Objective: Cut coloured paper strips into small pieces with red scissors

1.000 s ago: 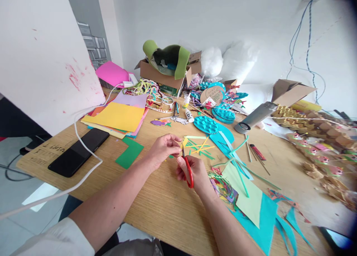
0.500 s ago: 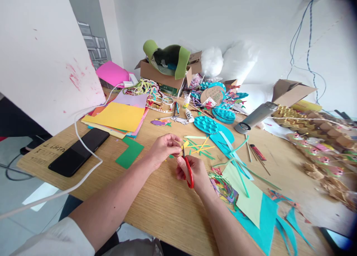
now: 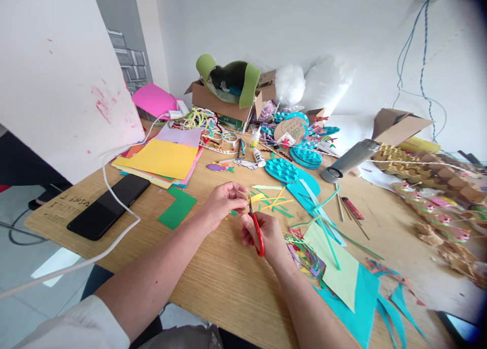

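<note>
My left hand (image 3: 224,205) pinches a small piece of yellow paper (image 3: 255,198) between thumb and fingers. My right hand (image 3: 268,237) is closed round the red handles of a pair of scissors (image 3: 259,241), whose blades point up and away from me at the yellow paper. Just beyond both hands, thin green and yellow paper strips (image 3: 274,203) lie crossed on the wooden table (image 3: 213,283). A green paper piece (image 3: 178,208) with a notch cut from it rests to the left of my left hand.
Stacked coloured paper (image 3: 160,159) and a black phone (image 3: 108,207) lie on the left, with a white cable (image 3: 108,179) across the phone. Glue bottles (image 3: 259,158), blue card shapes (image 3: 281,171) and a grey flask (image 3: 350,160) stand or lie farther back. Paper scraps (image 3: 306,257) lie near my right forearm.
Both hands stay in almost the same place. The yellow paper shows a little more to the right of the scissor blades, and the view has shifted very slightly.
</note>
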A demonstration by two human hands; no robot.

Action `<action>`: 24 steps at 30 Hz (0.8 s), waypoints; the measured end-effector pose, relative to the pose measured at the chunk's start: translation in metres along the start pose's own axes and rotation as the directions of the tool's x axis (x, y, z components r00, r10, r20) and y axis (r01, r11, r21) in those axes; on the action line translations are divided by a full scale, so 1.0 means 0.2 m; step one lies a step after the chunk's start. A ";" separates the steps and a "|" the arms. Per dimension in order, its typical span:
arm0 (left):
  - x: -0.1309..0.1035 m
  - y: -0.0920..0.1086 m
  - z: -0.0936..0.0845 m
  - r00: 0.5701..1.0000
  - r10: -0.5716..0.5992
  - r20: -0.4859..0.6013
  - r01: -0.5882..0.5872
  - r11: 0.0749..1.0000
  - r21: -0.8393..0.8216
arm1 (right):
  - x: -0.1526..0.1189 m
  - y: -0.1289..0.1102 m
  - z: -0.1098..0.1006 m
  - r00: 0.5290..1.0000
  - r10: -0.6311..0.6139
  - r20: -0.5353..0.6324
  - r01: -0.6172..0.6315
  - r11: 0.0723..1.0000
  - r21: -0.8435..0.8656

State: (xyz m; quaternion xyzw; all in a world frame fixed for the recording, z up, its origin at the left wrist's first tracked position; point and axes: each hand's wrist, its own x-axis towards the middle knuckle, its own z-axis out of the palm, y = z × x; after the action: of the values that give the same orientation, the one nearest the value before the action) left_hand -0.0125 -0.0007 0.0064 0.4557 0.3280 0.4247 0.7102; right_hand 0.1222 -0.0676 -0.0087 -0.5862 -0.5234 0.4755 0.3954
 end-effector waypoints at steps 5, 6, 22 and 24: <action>0.00 0.01 0.00 1.000 -0.001 -0.004 0.001 1.000 -0.004 | 0.00 0.01 0.00 1.000 -0.003 -0.011 0.003 1.000 -0.015; 0.00 0.01 0.00 1.000 -0.002 -0.005 0.002 1.000 -0.006 | 0.00 0.01 0.00 1.000 -0.005 -0.014 0.005 1.000 -0.014; 0.00 0.01 0.00 1.000 -0.019 -0.002 0.019 1.000 -0.008 | 0.00 0.01 -0.01 1.000 -0.006 -0.018 0.006 1.000 -0.027; 0.00 0.01 0.00 1.000 -0.021 -0.009 0.021 1.000 -0.010 | 0.00 0.01 -0.01 1.000 0.003 -0.015 -0.003 0.999 -0.036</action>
State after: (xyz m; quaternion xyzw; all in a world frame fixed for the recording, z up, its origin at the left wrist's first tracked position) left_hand -0.0129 -0.0007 0.0086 0.4467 0.3337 0.4207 0.7156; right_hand 0.1239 -0.0675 -0.0101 -0.5975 -0.5282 0.4622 0.3878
